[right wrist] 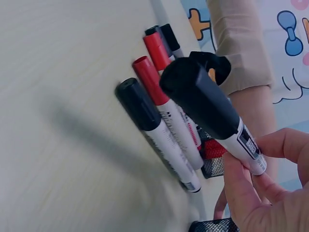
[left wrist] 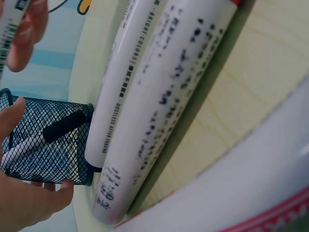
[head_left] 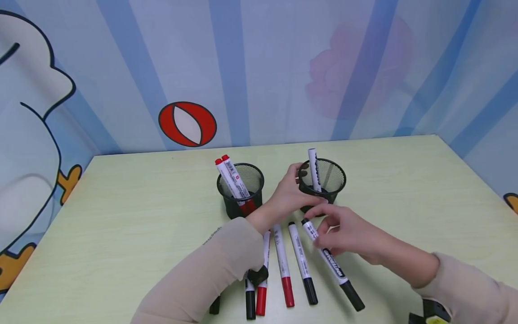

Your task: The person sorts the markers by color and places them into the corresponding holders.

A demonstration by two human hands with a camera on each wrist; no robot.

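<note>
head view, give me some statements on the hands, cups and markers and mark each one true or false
1. The right hand pinches a black-capped marker. True.
2. The left hand is on the left mesh cup. False: the left hand holds the right mesh cup.
3. Two red markers stand tilted in the left mesh cup. True.
4. The right mesh cup has three markers in it. False: only one white-bodied marker shows in it.
5. The two mesh cups stand apart. True.
6. The markers lying on the table all have red caps. False: some caps there are black.
</note>
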